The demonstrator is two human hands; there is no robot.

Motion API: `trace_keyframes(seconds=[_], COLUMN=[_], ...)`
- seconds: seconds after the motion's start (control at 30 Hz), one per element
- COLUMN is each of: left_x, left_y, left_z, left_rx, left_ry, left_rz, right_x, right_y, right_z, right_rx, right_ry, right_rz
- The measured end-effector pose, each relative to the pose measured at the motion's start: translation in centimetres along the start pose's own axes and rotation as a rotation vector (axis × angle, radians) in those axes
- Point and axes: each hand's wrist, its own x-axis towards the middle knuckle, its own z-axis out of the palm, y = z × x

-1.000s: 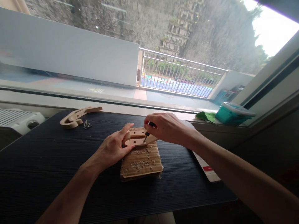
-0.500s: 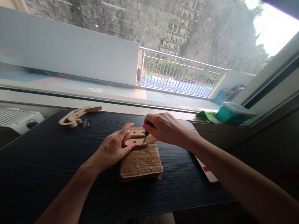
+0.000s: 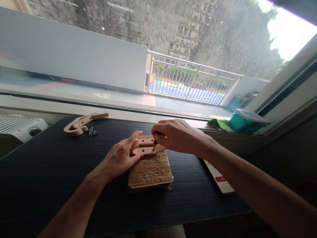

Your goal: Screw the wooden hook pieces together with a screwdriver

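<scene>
A pale wooden piece (image 3: 146, 147) with slots lies on a cardboard pad (image 3: 150, 172) full of small holes, on the black ribbed table (image 3: 49, 178). My left hand (image 3: 120, 158) presses against the piece's left end, thumb and forefinger clamped around it. My right hand (image 3: 173, 135) is closed on a small black screwdriver (image 3: 155, 142), whose tip stands in the wooden piece near its right end.
A second curved wooden piece (image 3: 81, 124) and a few dark screws (image 3: 92, 132) lie at the table's far left. A white card with a red mark (image 3: 219, 176) sits under my right forearm. A teal box (image 3: 246, 121) and green cloth (image 3: 219, 124) rest on the window sill.
My right hand has turned slightly on the screwdriver and sunk a little lower. The left hand and wooden piece have stayed put.
</scene>
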Motion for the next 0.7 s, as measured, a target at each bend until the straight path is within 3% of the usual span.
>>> trace_keyframes(seconds=[0.23,0.53,0.7], left_x=[0.0,0.0,0.0], left_y=[0.2,0.2,0.0], left_z=[-0.1,0.0,0.0], left_rx=[0.019,0.020,-0.002], left_ry=[-0.009,-0.004,0.000], left_rz=[-0.002,0.004,0.010], right_x=[0.6,1.3,0.9], right_y=[1.0,0.4,0.0], right_z=[0.9,1.3,1.1], right_rx=[0.030,0.048,-0.057], right_ry=[0.013,0.053,0.035], right_rz=[-0.030,0.257,0.172])
